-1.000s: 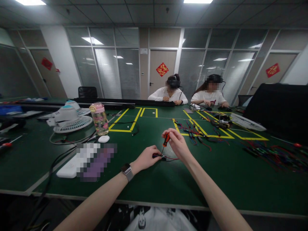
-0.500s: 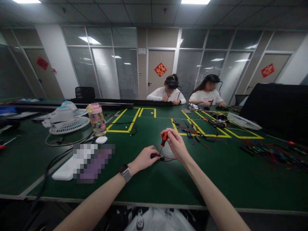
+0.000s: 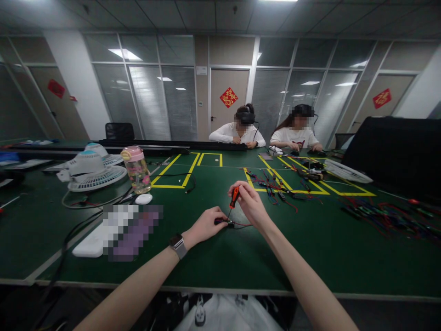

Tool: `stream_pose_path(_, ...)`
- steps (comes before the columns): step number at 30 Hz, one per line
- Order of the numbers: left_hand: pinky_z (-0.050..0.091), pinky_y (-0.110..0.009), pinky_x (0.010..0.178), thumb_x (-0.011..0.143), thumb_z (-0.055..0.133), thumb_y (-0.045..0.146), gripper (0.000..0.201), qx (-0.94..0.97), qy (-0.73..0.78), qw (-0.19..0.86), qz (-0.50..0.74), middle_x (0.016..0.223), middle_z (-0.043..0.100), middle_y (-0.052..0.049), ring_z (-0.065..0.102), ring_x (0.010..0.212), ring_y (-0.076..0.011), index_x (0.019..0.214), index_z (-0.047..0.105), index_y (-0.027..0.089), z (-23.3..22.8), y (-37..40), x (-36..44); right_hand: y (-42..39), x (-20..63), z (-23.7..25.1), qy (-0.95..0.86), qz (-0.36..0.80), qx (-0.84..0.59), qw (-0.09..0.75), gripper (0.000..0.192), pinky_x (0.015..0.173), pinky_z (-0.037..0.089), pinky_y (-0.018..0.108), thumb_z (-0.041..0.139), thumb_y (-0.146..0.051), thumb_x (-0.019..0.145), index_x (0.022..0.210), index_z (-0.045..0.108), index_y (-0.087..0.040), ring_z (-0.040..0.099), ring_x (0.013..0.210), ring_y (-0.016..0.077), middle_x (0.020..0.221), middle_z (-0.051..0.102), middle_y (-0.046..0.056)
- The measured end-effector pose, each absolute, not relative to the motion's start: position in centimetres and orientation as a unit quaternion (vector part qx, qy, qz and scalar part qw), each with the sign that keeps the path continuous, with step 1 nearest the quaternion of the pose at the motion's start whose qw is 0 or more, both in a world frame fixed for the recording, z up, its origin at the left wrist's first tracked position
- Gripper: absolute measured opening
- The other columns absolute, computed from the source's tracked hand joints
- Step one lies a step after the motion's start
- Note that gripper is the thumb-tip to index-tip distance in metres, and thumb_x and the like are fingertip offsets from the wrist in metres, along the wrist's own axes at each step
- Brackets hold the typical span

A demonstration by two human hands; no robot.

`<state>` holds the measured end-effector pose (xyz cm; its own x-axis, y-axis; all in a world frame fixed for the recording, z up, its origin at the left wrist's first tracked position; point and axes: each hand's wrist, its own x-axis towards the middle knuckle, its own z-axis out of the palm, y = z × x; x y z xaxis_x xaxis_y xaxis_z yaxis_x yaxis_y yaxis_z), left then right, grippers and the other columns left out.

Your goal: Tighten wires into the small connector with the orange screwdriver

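My right hand is closed around the orange and black handle of a screwdriver. The shaft slants down and to the left, its tip at a small dark wired connector on the green table. My left hand grips the connector's left end between thumb and fingers, partly covering it. Thin red and black wires run from the connector to the right, under my right hand. Whether the tip sits in a screw is too small to tell.
Bundles of red and black wires lie beyond my right hand, and a larger wire pile at the right. On the left are a pink-lidded bottle, a white fan and a white box-like object. Two people sit across the table.
The whole view has shifted slightly. Both hands keep their places at the connector, and the screwdriver stays at nearly the same slant.
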<state>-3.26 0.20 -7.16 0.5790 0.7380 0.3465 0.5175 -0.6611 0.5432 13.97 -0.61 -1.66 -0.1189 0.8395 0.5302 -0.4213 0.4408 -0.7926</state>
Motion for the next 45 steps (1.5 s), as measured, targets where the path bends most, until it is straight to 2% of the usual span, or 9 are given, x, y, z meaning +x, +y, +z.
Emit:
stream_pose_path(7,0.047,-0.026,0.078,0.087,0.062,0.026,0.014,0.870,0.359,0.189,0.281,0.093,0.064,-0.004,0.061,0.085,-0.0154,0.092,0.072,0.019,-7.3,0.3,-3.3,0.0,14.3,-2.4,-0.566,0.458,-0.218,0.649,0.020,0.072,0.048,0.028,0.071,-0.042,0.079,0.086,0.066,-0.025,0.056,0.075,0.0157,0.079,0.060,-0.001)
stream_pose_path(13,0.047,-0.026,0.077,0.087,0.062,0.028,0.015,0.867,0.366,0.190,0.281,0.093,0.063,-0.004,0.060,0.085,-0.0158,0.092,0.073,0.020,-7.3,0.2,-3.2,-0.5,14.3,-1.7,-0.579,0.478,-0.208,0.627,0.025,0.070,0.048,0.028,0.066,-0.044,0.083,0.098,0.066,-0.024,0.058,0.080,0.0172,0.084,0.062,0.002)
stream_pose_path(19,0.047,-0.026,0.077,0.087,0.062,0.028,0.014,0.866,0.368,0.188,0.281,0.094,0.063,-0.004,0.060,0.084,-0.0155,0.091,0.073,0.019,-7.5,0.4,-3.2,-0.6,13.8,-1.4,-0.581,0.490,-0.187,0.622,0.021,0.073,0.048,0.029,0.064,-0.044,0.085,0.091,0.064,-0.024,0.059,0.080,0.0168,0.088,0.063,0.002)
stream_pose_path(25,0.048,-0.026,0.079,0.086,0.062,0.026,0.014,0.867,0.365,0.188,0.283,0.094,0.063,-0.004,0.060,0.086,-0.0159,0.091,0.073,0.020,-7.4,0.3,-3.2,0.0,14.0,-1.9,-0.597,0.427,-0.229,0.639,0.017,0.069,0.045,0.026,0.068,-0.039,0.082,0.087,0.065,-0.024,0.055,0.075,0.0149,0.079,0.059,-0.001)
stream_pose_path(32,0.048,-0.026,0.079,0.087,0.061,0.027,0.014,0.865,0.369,0.190,0.283,0.093,0.062,-0.004,0.060,0.084,-0.0156,0.092,0.073,0.020,-7.3,0.2,-3.2,-0.4,14.0,-1.6,-0.592,0.477,-0.192,0.621,0.022,0.072,0.047,0.027,0.059,-0.044,0.088,0.098,0.064,-0.025,0.058,0.079,0.0158,0.086,0.061,0.001)
stream_pose_path(39,0.048,-0.026,0.080,0.086,0.062,0.026,0.013,0.866,0.359,0.192,0.290,0.094,0.063,-0.004,0.060,0.085,-0.0157,0.091,0.073,0.019,-7.5,0.4,-3.1,-0.1,14.2,-2.1,-0.609,0.438,-0.208,0.628,0.015,0.073,0.046,0.026,0.063,-0.039,0.087,0.090,0.064,-0.024,0.056,0.080,0.0151,0.084,0.060,0.000)
stream_pose_path(42,0.048,-0.026,0.079,0.087,0.062,0.027,0.014,0.867,0.357,0.191,0.291,0.093,0.063,-0.004,0.060,0.085,-0.0158,0.092,0.073,0.019,-7.5,0.4,-3.1,0.0,14.5,-2.2,-0.615,0.435,-0.206,0.625,0.015,0.074,0.046,0.026,0.062,-0.038,0.088,0.096,0.066,-0.025,0.057,0.081,0.0147,0.082,0.060,0.000)
stream_pose_path(45,0.047,-0.026,0.077,0.087,0.062,0.027,0.014,0.866,0.360,0.189,0.290,0.092,0.063,-0.004,0.060,0.084,-0.0155,0.091,0.073,0.020,-7.4,0.3,-3.1,-0.1,14.5,-2.0,-0.612,0.457,-0.194,0.615,0.022,0.079,0.048,0.029,0.060,-0.039,0.090,0.107,0.064,-0.026,0.059,0.085,0.0159,0.089,0.063,0.002)
